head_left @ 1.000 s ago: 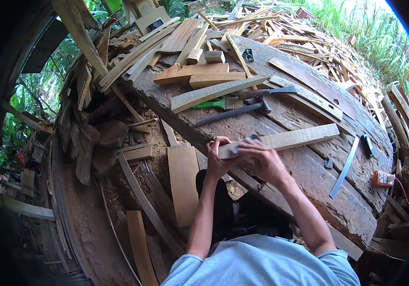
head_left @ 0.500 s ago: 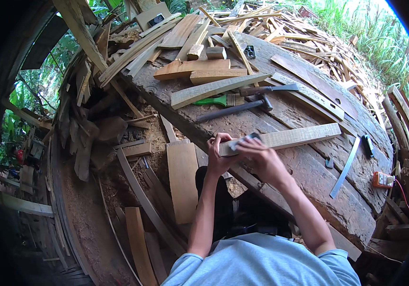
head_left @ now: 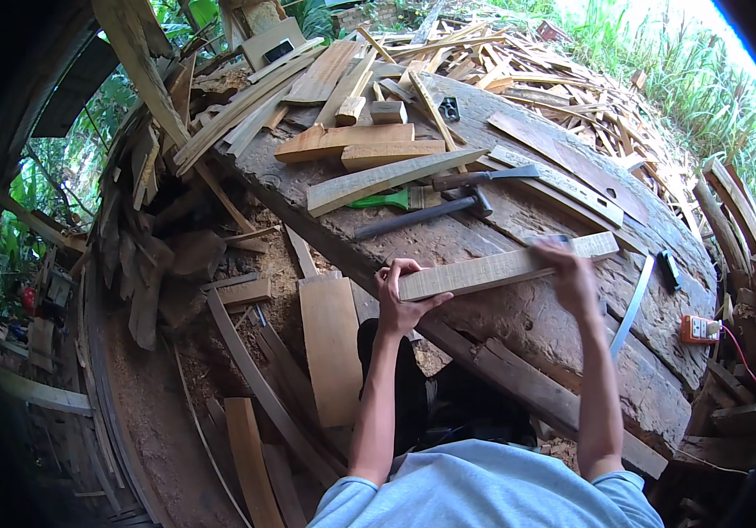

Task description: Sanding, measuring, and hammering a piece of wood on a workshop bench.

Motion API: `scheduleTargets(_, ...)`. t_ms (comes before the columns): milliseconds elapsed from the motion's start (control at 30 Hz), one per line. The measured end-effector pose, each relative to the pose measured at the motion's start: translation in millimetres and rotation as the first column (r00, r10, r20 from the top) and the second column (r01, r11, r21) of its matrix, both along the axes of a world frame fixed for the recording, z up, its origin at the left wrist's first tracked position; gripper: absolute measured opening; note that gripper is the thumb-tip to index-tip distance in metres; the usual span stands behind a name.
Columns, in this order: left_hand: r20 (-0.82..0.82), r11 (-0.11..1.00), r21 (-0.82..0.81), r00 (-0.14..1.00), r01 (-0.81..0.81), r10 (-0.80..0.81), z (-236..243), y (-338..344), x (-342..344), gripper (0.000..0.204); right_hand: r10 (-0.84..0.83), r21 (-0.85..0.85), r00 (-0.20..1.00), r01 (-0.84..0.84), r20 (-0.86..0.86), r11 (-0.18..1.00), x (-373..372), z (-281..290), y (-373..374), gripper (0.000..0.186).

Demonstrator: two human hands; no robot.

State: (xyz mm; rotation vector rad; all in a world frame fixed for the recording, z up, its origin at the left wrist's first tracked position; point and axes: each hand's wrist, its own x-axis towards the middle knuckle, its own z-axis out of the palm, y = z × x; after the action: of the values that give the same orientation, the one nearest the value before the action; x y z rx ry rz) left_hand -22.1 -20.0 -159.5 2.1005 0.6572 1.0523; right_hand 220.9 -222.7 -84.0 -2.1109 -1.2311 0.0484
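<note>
A pale rough-sawn wood bar [head_left: 475, 276] lies across the near edge of the worn plank bench [head_left: 589, 396]. My left hand [head_left: 403, 290] grips its left end, fingers wrapped round it. Near the bar's right end, my right hand [head_left: 565, 268], blurred, is closed on a small grey block [head_left: 542, 241] on the bar's top face. Above the bar lie a hammer [head_left: 413, 220], a green-handled brush [head_left: 378, 199] and a flat-bladed tool [head_left: 484, 176]. A steel strip [head_left: 631, 308] lies to the right, with a small black tool [head_left: 668, 269] beside it.
Offcuts [head_left: 369, 156] crowd the bench's back, with a large scrap pile [head_left: 536, 70] beyond. An orange socket box [head_left: 700, 330] with a red cable sits at the right. Boards [head_left: 325, 352] and sawdust lie below, left of my legs. Timber posts [head_left: 145, 75] stand at upper left.
My right hand and the grey block have slid from near the bar's left end to its right end. My left hand still holds the left end, slightly lower in the picture.
</note>
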Motion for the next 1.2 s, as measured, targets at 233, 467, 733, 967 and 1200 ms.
scheduleTargets(233,-0.001,0.998,-0.054,0.999,0.042,-0.042,-3,4,-6,0.068,0.574,0.125,0.817,-0.564,-0.059,0.816,-117,-12,78,0.052)
scheduleTargets(467,0.015,1.000,-0.017,1.000,0.025,-0.025,-2,3,-4,0.069,0.078,0.171,0.976,-0.044,-0.201,0.984,1,-5,-1,0.048)
scheduleTargets(733,0.040,1.000,-0.009,0.999,0.010,-0.009,-1,0,-3,0.068,0.190,0.236,0.980,-0.171,-0.057,0.956,-37,-18,23,0.043)
scheduleTargets(967,0.031,0.992,-0.114,0.998,0.052,-0.049,-3,2,-6,0.066,0.461,0.238,0.887,-0.443,-0.024,0.864,-109,-16,51,0.041)
scheduleTargets(1200,0.003,1.000,-0.016,1.000,0.020,-0.020,-4,1,-3,0.065,-0.155,0.093,0.988,0.155,-0.014,0.983,58,-7,-36,0.045)
